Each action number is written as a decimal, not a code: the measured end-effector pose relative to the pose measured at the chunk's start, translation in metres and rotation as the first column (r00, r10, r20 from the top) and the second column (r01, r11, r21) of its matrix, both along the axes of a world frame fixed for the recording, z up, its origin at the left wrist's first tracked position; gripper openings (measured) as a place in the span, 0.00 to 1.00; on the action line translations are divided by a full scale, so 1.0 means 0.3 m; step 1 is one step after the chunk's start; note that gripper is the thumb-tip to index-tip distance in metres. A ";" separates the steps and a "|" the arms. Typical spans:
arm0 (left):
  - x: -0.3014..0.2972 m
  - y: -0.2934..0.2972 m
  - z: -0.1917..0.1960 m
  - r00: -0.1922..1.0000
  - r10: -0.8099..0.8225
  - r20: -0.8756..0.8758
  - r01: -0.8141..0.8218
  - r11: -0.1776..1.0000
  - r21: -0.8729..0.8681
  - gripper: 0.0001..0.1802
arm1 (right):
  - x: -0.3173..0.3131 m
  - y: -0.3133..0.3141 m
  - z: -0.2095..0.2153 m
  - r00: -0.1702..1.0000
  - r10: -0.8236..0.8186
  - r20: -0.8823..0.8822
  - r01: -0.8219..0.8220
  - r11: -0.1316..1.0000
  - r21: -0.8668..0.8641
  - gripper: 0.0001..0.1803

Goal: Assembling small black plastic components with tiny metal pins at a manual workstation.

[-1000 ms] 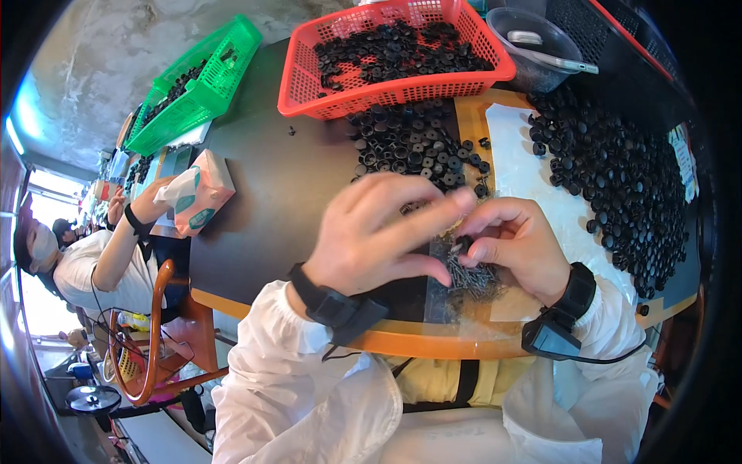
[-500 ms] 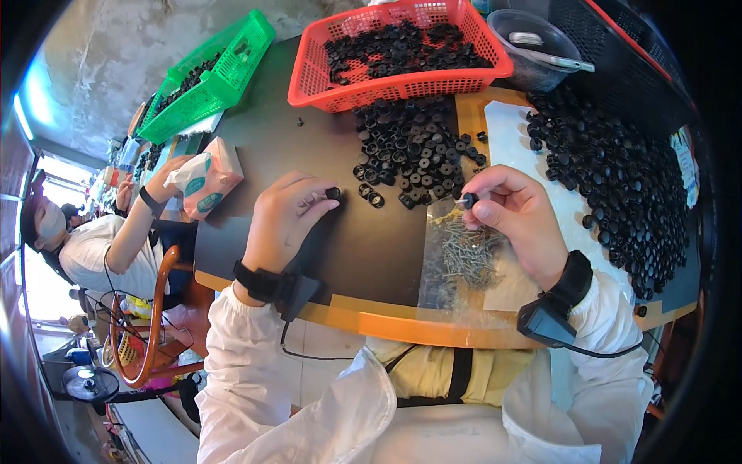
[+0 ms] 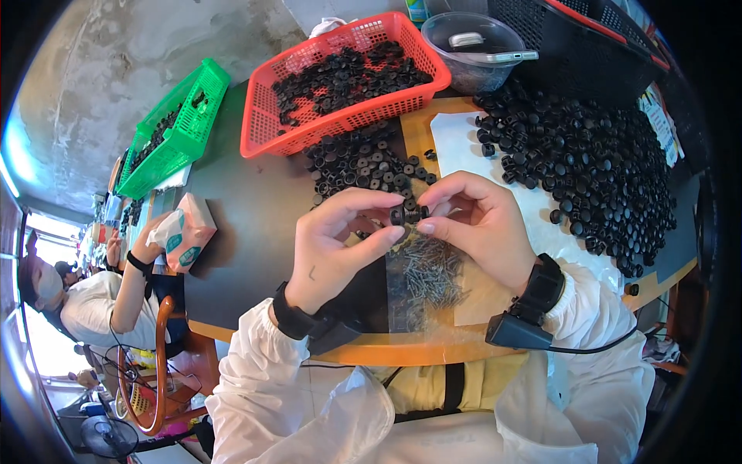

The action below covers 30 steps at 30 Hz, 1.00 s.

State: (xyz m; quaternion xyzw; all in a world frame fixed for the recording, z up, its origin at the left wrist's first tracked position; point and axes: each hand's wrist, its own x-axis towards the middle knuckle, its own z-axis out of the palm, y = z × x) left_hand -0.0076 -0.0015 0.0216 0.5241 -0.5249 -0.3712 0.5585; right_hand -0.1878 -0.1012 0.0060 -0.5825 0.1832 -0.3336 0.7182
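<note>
My left hand pinches a small round black plastic cap between thumb and fingers. Facing it, my right hand grips a small black washer-like piece with a screw through it, pointing at the cap. The two parts are very close together; whether they touch I cannot tell. Just below my fingertips lies a heap of metal screws on clear plastic. Beyond my hands spreads a pile of black round parts, partly hidden by my fingers.
A red basket of black parts stands behind the pile. To the right lies a big heap of black caps on white paper, before a black crate. A clear tub holds a phone. Leftward are a tissue pack, a green basket and a co-worker.
My left hand has moved right with its cap, up to the right hand. The screw piece in my right hand now faces that cap. The view has shifted somewhat.
</note>
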 end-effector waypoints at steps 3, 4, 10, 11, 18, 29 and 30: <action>-0.005 0.013 -0.022 0.999 -0.018 -0.031 0.018 1.000 0.015 0.19 | -0.004 -0.003 0.001 0.997 -0.023 -0.079 0.019 0.999 -0.043 0.12; -0.004 0.020 -0.025 0.999 -0.009 -0.031 0.010 1.000 0.025 0.19 | -0.005 -0.001 0.001 0.996 -0.050 -0.073 0.044 0.995 -0.090 0.12; 0.002 0.018 -0.040 0.998 -0.015 -0.057 0.013 0.999 -0.048 0.18 | -0.006 0.015 0.005 0.992 -0.116 -0.058 0.095 0.954 -0.284 0.13; 0.005 0.017 -0.042 0.999 -0.026 -0.044 0.024 0.999 -0.046 0.18 | -0.004 0.018 0.002 0.993 -0.114 -0.041 0.097 0.950 -0.297 0.13; 0.012 0.017 -0.034 0.997 -0.041 0.061 0.045 0.997 -0.063 0.17 | 0.001 0.027 0.011 0.989 -0.098 -0.115 0.061 0.955 -0.290 0.13; 0.018 0.010 -0.041 0.993 -0.053 0.103 0.060 0.996 -0.070 0.17 | 0.005 0.027 0.001 0.984 -0.125 -0.126 0.090 0.963 -0.253 0.12; 0.018 0.010 -0.039 0.993 -0.053 0.103 0.060 0.996 -0.070 0.17 | 0.005 0.028 0.002 0.984 -0.124 -0.126 0.090 0.963 -0.253 0.12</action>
